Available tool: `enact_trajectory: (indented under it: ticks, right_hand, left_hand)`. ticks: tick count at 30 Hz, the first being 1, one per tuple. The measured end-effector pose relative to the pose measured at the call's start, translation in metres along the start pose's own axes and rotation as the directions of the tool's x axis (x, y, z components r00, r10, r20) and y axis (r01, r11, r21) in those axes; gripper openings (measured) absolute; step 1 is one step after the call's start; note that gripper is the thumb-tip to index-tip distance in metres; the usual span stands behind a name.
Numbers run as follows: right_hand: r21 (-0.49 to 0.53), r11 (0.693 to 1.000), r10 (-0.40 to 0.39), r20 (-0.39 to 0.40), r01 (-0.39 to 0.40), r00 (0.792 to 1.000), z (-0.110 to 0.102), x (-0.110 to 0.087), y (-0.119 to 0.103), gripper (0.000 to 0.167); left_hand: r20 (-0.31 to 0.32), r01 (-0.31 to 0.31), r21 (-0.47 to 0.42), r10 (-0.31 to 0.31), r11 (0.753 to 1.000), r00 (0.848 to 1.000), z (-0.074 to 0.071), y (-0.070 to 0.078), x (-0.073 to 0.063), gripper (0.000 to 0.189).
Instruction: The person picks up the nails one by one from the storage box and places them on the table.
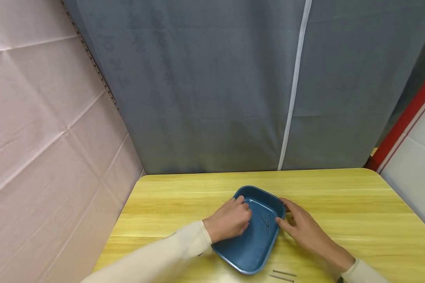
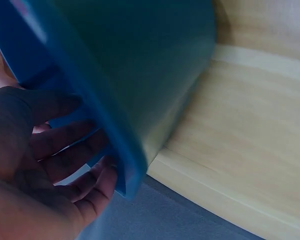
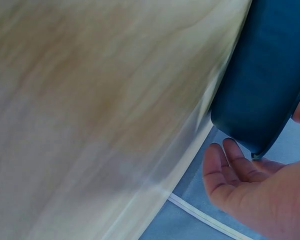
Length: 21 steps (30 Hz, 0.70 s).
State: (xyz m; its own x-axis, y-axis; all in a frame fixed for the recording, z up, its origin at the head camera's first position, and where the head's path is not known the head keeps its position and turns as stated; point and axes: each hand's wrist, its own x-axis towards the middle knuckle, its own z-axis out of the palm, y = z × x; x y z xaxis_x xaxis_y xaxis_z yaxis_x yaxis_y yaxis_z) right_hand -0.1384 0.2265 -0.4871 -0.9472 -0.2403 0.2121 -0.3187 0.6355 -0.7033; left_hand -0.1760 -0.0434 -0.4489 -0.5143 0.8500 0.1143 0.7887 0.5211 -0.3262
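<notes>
A blue rectangular tray [image 1: 246, 251] sits at an angle on the wooden table, with a few thin nails [image 1: 268, 223] on its floor. My left hand [image 1: 231, 220] reaches over the tray's left side, fingers bent down into it. A thin nail [image 1: 250, 203] shows right by its knuckles; I cannot tell whether the fingers hold one. In the left wrist view those fingers [image 2: 72, 150] lie inside the rim. My right hand [image 1: 302, 228] grips the tray's right wall, thumb over the rim and fingers outside, seen also in the right wrist view [image 3: 255, 185].
Two more nails [image 1: 283, 276] lie side by side on the table [image 1: 170, 204] in front of the tray. A grey curtain [image 1: 205, 86] hangs behind the table's far edge. A pale covered wall [image 1: 49, 137] rises at the left, a white panel with a red edge [image 1: 407, 118] at the right.
</notes>
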Motion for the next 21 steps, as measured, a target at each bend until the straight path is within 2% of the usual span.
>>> enact_trajectory:
  ticks: [4, 10, 21]
  right_hand:
    - [0.002, 1.000, -0.001, 0.001, 0.001, 1.000, 0.001, 0.000, 0.001, 0.065]
    - [0.001, 1.000, -0.012, -0.010, 0.012, 1.000, 0.001, 0.000, 0.003, 0.063]
    - [0.004, 1.000, 0.003, 0.002, -0.003, 1.000, 0.000, 0.001, 0.003, 0.064]
  left_hand:
    - [0.010, -0.018, 0.036, 0.018, 0.999, 1.000, -0.002, 0.000, 0.004, 0.014]
    - [0.072, -0.028, 0.056, 0.024, 0.998, 0.997, -0.002, 0.000, 0.012, 0.012]
    - [0.171, -0.035, 0.080, 0.021, 0.996, 0.985, 0.012, -0.002, 0.022, 0.005]
